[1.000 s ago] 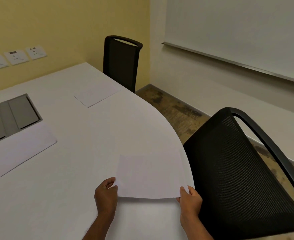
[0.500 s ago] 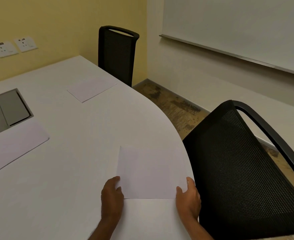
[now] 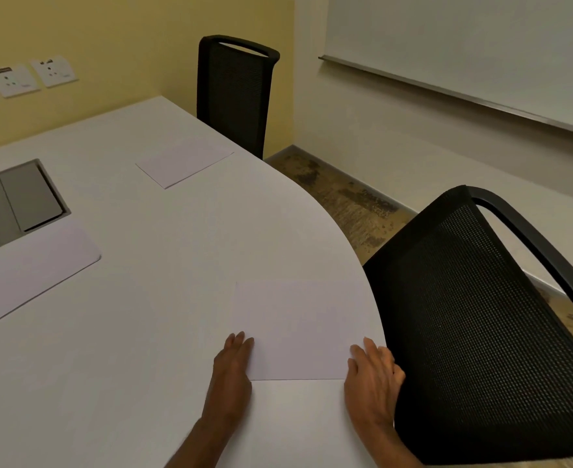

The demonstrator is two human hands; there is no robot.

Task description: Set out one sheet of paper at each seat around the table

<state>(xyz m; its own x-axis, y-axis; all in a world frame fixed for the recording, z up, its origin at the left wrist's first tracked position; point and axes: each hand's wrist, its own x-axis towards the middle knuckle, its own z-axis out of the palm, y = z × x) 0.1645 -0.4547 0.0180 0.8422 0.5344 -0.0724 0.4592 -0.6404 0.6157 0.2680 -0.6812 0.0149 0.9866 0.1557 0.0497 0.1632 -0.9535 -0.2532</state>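
A white sheet of paper (image 3: 298, 329) lies flat on the white table (image 3: 163, 265) near its curved right edge, in front of the near black mesh chair (image 3: 481, 319). My left hand (image 3: 232, 361) rests flat at the sheet's near left corner, fingers straight. My right hand (image 3: 372, 373) lies flat at the near right corner, fingers straight, close to the chair's back. A second sheet (image 3: 183, 161) lies in front of the far black chair (image 3: 236, 92). A larger white stack of paper (image 3: 28, 271) sits at the left.
A grey cable hatch (image 3: 18, 201) is set into the table at the left. Wall sockets (image 3: 31, 76) sit on the yellow wall. A whiteboard (image 3: 464, 42) hangs on the right wall above bare floor (image 3: 345, 201).
The sheet has come down flat on the table. Both hands went from pinching its near corners to lying flat with straight fingers beside those corners.
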